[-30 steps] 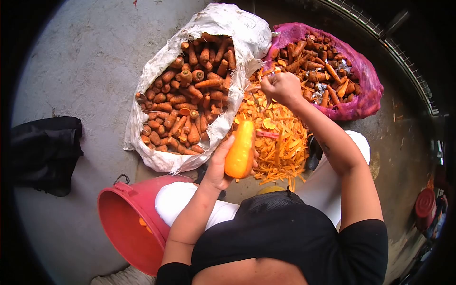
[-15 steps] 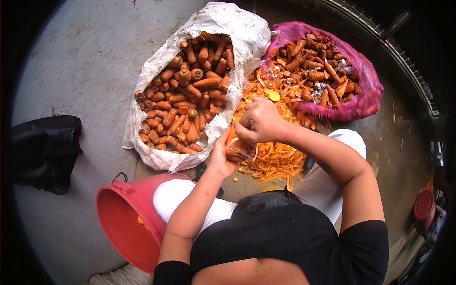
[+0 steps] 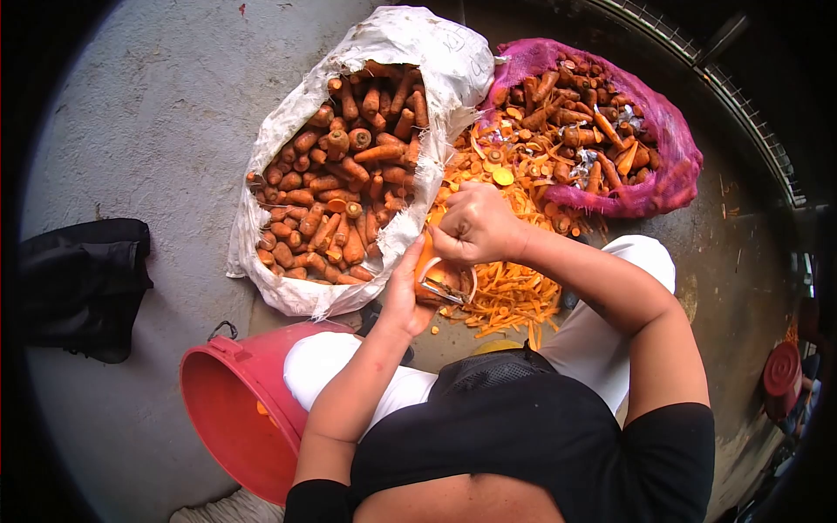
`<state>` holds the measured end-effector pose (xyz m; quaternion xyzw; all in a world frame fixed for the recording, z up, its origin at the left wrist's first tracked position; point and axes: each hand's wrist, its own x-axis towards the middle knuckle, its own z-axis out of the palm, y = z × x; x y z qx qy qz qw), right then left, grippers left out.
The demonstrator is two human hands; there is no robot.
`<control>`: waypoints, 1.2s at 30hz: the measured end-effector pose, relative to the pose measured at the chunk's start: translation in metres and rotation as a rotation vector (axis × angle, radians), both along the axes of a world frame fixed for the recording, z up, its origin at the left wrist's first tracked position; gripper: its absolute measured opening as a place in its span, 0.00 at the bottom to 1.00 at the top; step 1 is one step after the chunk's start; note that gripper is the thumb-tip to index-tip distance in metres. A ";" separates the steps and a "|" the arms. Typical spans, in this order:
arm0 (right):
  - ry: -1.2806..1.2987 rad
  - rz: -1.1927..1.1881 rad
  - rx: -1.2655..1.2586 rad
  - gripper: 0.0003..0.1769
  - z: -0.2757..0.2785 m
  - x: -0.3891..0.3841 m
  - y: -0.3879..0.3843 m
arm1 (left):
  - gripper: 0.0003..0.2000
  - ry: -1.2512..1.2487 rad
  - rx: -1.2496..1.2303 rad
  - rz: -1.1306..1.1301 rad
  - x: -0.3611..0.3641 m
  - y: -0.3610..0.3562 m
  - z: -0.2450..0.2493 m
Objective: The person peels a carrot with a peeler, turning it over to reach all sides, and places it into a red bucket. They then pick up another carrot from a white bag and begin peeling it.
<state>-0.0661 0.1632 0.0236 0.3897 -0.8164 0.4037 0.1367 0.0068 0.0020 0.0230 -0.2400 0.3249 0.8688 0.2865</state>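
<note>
My left hand (image 3: 407, 295) is closed around a large carrot (image 3: 425, 258), which it holds between my knees. In my right hand (image 3: 476, 225), fingers curled into a fist, is a peeler (image 3: 446, 293) with a pale frame and a metal blade; its handle is hidden. The blade lies against the carrot's near end. Beneath and beyond both hands spreads a heap of orange peelings (image 3: 514, 292). To the left of the hands lies a white sack (image 3: 449, 54), its torn opening showing many unpeeled carrots (image 3: 336, 183).
A magenta mesh sack (image 3: 676, 161) with carrots, scraps and peel lies at the upper right. Beside my left leg a red bucket (image 3: 235, 353) is tipped over, with a little orange inside. Black cloth (image 3: 87, 283) is at far left. A red container (image 3: 782, 370) stands far right.
The peeler's blade has turned into clearer view at the carrot's near end, and more of the carrot's orange side shows. Both hands stay in nearly the same place.
</note>
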 end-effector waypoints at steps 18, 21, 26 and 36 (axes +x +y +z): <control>-0.328 -0.558 0.165 0.22 -0.015 -0.064 0.048 | 0.25 0.048 0.048 -0.075 0.006 -0.015 0.014; -0.358 -0.396 0.169 0.23 -0.005 -0.051 0.034 | 0.25 -0.019 -0.038 -0.016 -0.002 -0.013 0.001; -0.032 -0.105 0.026 0.19 0.006 -0.008 0.003 | 0.20 -0.170 -0.052 0.031 -0.006 -0.005 -0.001; 0.059 -0.057 0.061 0.21 0.003 0.002 0.002 | 0.22 -0.077 0.032 -0.049 -0.003 -0.002 -0.010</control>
